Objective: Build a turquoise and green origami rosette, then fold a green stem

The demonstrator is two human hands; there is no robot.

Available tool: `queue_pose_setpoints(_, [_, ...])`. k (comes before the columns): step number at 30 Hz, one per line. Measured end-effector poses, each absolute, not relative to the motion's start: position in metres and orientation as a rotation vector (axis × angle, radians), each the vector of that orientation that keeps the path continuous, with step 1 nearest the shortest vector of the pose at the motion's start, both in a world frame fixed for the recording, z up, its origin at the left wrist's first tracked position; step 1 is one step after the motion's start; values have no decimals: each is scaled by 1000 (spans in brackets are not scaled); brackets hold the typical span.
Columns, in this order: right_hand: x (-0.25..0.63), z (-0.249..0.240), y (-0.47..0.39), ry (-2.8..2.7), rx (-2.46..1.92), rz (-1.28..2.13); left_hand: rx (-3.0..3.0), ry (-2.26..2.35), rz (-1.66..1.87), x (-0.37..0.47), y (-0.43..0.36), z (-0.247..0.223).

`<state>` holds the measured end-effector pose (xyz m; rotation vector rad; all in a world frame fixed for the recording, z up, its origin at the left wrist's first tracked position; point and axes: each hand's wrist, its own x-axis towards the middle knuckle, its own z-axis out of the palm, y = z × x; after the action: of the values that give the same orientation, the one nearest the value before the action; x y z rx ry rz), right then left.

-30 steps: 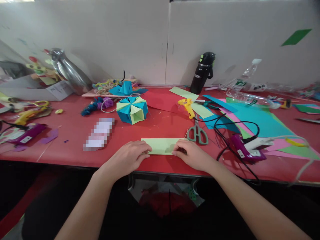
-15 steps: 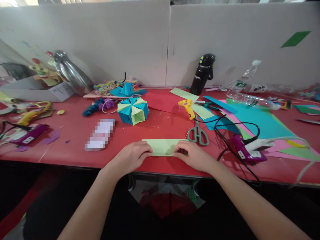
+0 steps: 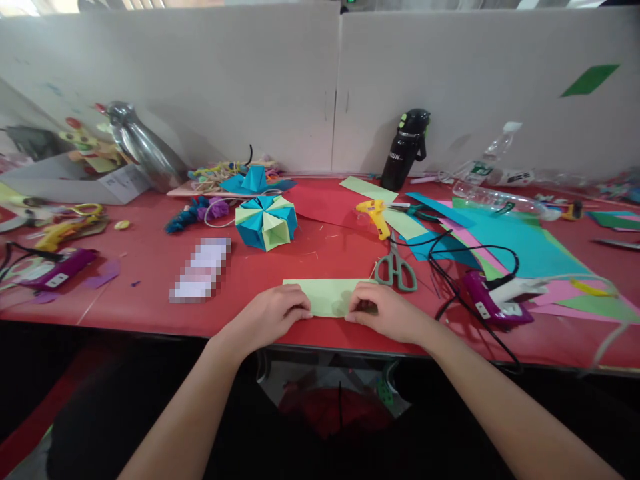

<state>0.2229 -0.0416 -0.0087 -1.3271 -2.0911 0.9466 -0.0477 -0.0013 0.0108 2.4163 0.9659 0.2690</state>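
A strip of pale green paper lies near the table's front edge, its long side running left to right. My left hand pinches the near edge on the left part of the strip. At the right part, my right hand has its thumb and fingertips closed on the same near edge. Grey-handled scissors lie just beyond my right hand. Behind the strip sits a folded paper model in blue and pale green.
A yellow glue gun lies behind the scissors, its black cable trailing to a purple power strip. Blue, green and pink paper sheets cover the right side. A phone with a blurred screen lies at left; a black bottle stands behind.
My left hand has slid slightly right along the paper's near edge. That edge sits a little closer to me now. The right hand has barely moved.
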Motion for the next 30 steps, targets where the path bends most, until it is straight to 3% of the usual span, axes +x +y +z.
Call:
queue_pose_setpoints(19, [226, -9, -40, -2278, -1338, 814, 2371, 967, 196, -48, -8, 15])
queue_pose_setpoints(30, [223, -6, -45, -2300, -1326, 753, 2778, 919, 243, -18, -21, 2])
